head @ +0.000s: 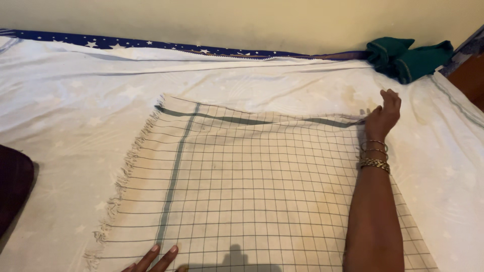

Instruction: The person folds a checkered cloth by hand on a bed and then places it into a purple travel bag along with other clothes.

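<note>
A cream checked cloth (252, 186) with thin dark grid lines, a green border stripe and a fringed left edge lies spread flat on a white sheet. My right hand (383, 115), with gold bangles on the wrist, pinches the cloth's far right corner. My left hand (154, 259) shows only its fingertips at the bottom edge, pressed flat on the cloth near its left stripe.
The white bed sheet (75, 111) covers a mattress with a blue starred edge (126, 44) along the pale wall. A bundled dark green cloth (408, 58) sits at the far right corner. A dark maroon object (12, 186) lies at the left edge.
</note>
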